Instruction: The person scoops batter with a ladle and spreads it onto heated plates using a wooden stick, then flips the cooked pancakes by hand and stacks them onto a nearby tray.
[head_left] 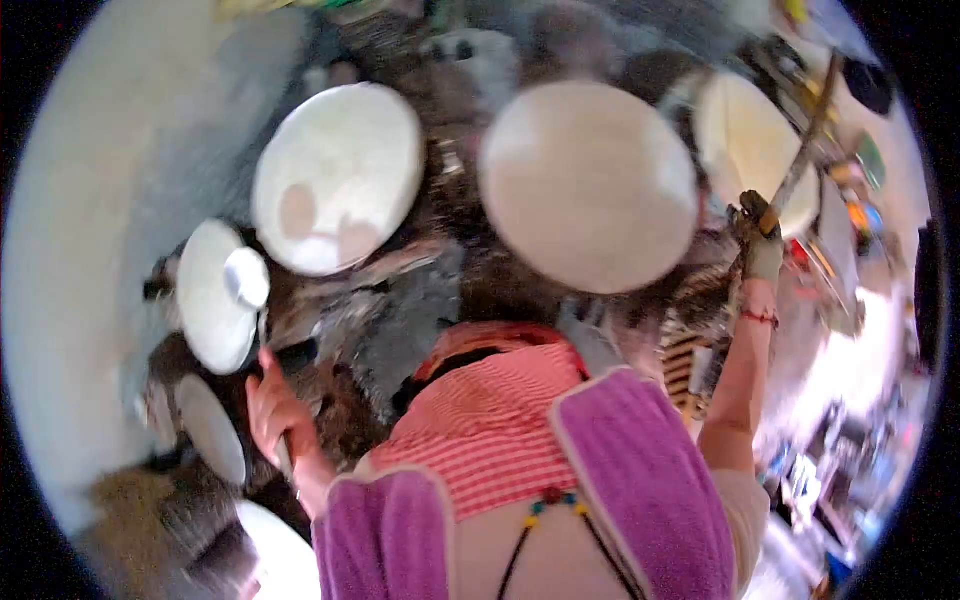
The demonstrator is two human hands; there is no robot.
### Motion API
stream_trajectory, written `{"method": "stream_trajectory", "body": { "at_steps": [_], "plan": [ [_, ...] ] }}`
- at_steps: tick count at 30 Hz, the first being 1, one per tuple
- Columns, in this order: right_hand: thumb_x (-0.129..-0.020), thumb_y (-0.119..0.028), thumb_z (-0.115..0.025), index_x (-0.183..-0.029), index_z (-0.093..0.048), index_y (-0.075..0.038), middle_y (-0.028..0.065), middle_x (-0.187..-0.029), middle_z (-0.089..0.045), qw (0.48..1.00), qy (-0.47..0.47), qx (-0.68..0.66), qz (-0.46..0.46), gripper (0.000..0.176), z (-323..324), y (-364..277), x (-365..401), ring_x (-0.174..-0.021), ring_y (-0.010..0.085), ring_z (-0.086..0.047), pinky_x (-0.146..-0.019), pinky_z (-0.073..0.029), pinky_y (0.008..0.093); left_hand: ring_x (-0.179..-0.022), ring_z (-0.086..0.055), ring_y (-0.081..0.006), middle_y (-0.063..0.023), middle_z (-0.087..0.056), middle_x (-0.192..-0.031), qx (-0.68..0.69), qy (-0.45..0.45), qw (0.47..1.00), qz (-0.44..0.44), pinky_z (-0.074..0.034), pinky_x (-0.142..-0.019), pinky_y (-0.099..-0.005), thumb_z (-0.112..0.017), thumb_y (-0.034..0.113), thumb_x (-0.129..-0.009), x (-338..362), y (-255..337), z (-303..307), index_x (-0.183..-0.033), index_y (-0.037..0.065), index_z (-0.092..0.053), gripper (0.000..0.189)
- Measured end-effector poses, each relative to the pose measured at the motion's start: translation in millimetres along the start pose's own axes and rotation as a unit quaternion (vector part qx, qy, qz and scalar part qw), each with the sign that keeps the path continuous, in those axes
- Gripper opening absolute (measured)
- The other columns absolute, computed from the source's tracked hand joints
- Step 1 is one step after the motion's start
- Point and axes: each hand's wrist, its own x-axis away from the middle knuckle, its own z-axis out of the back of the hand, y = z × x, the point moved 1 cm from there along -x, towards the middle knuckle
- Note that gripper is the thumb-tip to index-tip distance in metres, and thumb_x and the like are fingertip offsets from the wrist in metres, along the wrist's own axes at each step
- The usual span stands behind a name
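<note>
My left hand (278,405) is closed around the handle of a ladle. The ladle's pale round bowl (247,277) lies over a white round dish (208,310) at the left. My right hand (760,240), in a dirty glove, is wrapped round a long wooden stick (812,135) that slants up to the right. Close to this hand is a cream-coloured disc (750,150). Two larger pale discs, a white one (345,170) and a beige one (588,185), lie ahead of me. Blur hides whether they are pans, lids or flatbreads.
Another pale disc (212,430) stands tilted at the lower left, above a bright white round thing (275,550). A pale wall (80,250) bounds the left side. Mixed clutter (830,490) covers the lower right. Dark, rough ground (400,310) shows between the discs.
</note>
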Motion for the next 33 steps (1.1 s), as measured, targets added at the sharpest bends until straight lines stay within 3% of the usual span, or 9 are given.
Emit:
{"method": "stream_trajectory", "body": {
  "at_steps": [2, 4, 8, 12, 18, 20, 24, 26, 33],
  "plan": [
    [-0.095, -0.027, -0.044, -0.134, -0.04, 0.0, 0.014, -0.131, -0.05, 0.908, -0.224, -0.319, -0.154, 0.047, -98.3, -20.8, 27.4, -0.109, 0.0361, -0.055, -0.094, -0.047, 0.0446, -0.041, -0.038, -0.0091, 0.0004, -0.035, -0.06, -0.002, -0.017, 0.999, -0.044, -0.038, -0.035, -0.0243, -0.033, 0.027, -0.101, -0.9, 24.0, -5.8, -0.135, -0.015, -0.023, 0.056],
    [-0.096, -0.034, -0.039, -0.135, -0.037, -0.001, 0.0138, -0.133, -0.047, 0.941, -0.264, -0.155, -0.142, 0.051, -221.0, -59.0, 96.8, -0.112, 0.0372, -0.054, -0.093, -0.048, 0.0454, -0.04, -0.037, -0.0088, 0.0006, -0.034, -0.06, 0.0, -0.02, 0.997, -0.069, -0.039, -0.035, -0.0244, -0.033, 0.024, -0.101, 3.6, 51.7, -10.1, -0.133, -0.016, -0.025, 0.052],
    [-0.084, -0.022, -0.062, -0.118, -0.055, 0.0, 0.0133, -0.109, -0.062, 0.939, -0.062, -0.134, -0.312, 0.041, -389.6, -125.5, 151.9, -0.092, 0.0247, -0.062, -0.068, -0.052, 0.0386, -0.041, -0.033, -0.0077, -0.0005, -0.033, -0.063, -0.118, -0.043, 0.986, -0.113, -0.034, -0.033, -0.0231, -0.03, 0.025, -0.102, 22.2, 101.2, -20.6, -0.133, -0.01, -0.032, 0.047],
    [-0.084, -0.039, -0.057, -0.104, -0.063, 0.002, 0.0137, -0.093, -0.067, 0.968, -0.069, 0.096, -0.223, 0.047, -466.8, -10.2, 79.4, -0.083, 0.0276, -0.065, -0.067, -0.051, 0.0396, -0.041, -0.032, -0.0083, -0.0029, -0.034, -0.067, -0.141, -0.028, 0.982, -0.124, -0.032, -0.034, -0.0227, -0.027, 0.023, -0.103, 52.8, 148.3, -22.4, -0.134, -0.01, -0.027, 0.045],
    [-0.082, -0.047, -0.062, -0.099, -0.065, 0.003, 0.0206, -0.095, -0.067, 0.885, -0.209, 0.415, -0.016, 0.053, -515.1, -22.9, 36.0, -0.087, 0.034, -0.066, -0.069, -0.051, 0.0436, -0.04, -0.032, -0.0084, -0.0031, -0.035, -0.068, -0.094, 0.049, 0.986, -0.128, -0.032, -0.033, -0.0227, -0.025, 0.02, -0.103, 75.0, 196.4, -13.2, -0.134, -0.006, -0.029, 0.041],
    [-0.083, -0.018, -0.064, -0.112, -0.059, -0.005, 0.0112, -0.094, -0.065, 0.934, -0.2, 0.281, -0.087, 0.032, -527.7, -33.4, 39.2, -0.076, 0.0265, -0.06, -0.062, -0.048, 0.0418, -0.038, -0.028, -0.0066, -0.0015, -0.035, -0.065, -0.143, 0.109, 0.972, -0.154, -0.029, -0.03, -0.0233, -0.03, 0.025, -0.102, 90.8, 205.9, -14.3, -0.137, -0.005, -0.028, 0.046],
    [-0.072, -0.024, -0.078, -0.111, -0.06, -0.004, 0.0111, -0.094, -0.066, 0.887, -0.185, 0.405, -0.122, 0.047, -523.3, -35.3, 26.0, -0.072, 0.0281, -0.061, -0.056, -0.047, 0.0442, -0.037, -0.028, -0.0047, -0.0016, -0.038, -0.065, -0.401, 0.104, 0.9, -0.138, -0.024, -0.027, -0.021, -0.036, 0.018, -0.101, 125.8, 217.7, -41.2, -0.14, -0.001, -0.023, 0.045],
    [-0.072, -0.023, -0.079, -0.108, -0.061, -0.003, 0.0108, -0.092, -0.065, 0.89, -0.169, 0.395, -0.153, 0.045, -526.5, -54.9, 34.3, -0.069, 0.0266, -0.06, -0.056, -0.047, 0.0424, -0.038, -0.029, -0.004, -0.0003, -0.038, -0.065, -0.324, -0.031, 0.937, -0.129, -0.026, -0.027, -0.0198, -0.034, 0.015, -0.101, 136.7, 234.7, -39.5, -0.143, 0.002, -0.01, 0.051],
    [-0.069, -0.021, -0.081, -0.104, -0.061, 0.0, 0.0065, -0.075, -0.062, 0.964, -0.184, 0.183, -0.052, 0.046, -526.6, -139.5, 98.0, -0.051, 0.0167, -0.052, -0.043, -0.041, 0.0326, -0.041, -0.031, -0.0062, -0.0021, -0.036, -0.068, -0.126, 0.092, 0.98, -0.126, -0.029, -0.032, -0.0216, -0.03, 0.017, -0.102, 107.9, 236.7, -21.0, -0.138, -0.004, -0.024, 0.042]
  ]
}}
